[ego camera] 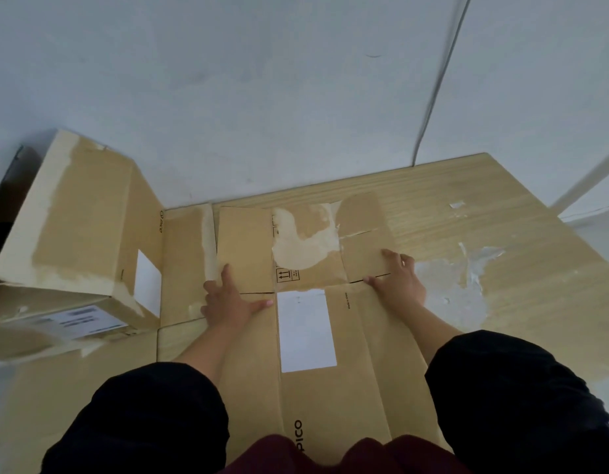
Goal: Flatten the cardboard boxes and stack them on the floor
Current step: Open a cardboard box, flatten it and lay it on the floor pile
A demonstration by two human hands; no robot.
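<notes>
A flattened brown cardboard box [350, 354] with a white label and "PICO" print lies on the floor in front of me, its flaps spread toward the wall. My left hand [227, 299] presses flat on its left flap, fingers apart. On the right flap rests my right hand [395, 278], palm down and also spread. A second flattened box [183, 265] lies under it to the left. An upright, still assembled box [74, 217] with torn tape stands at the left on a further box [57, 323].
A white wall [262, 97] rises just beyond the boxes, with a cable [436, 83] running down it. The wood-look floor [501, 234] to the right carries scraps of torn tape [474, 265]. My knees in dark trousers frame the bottom of the view.
</notes>
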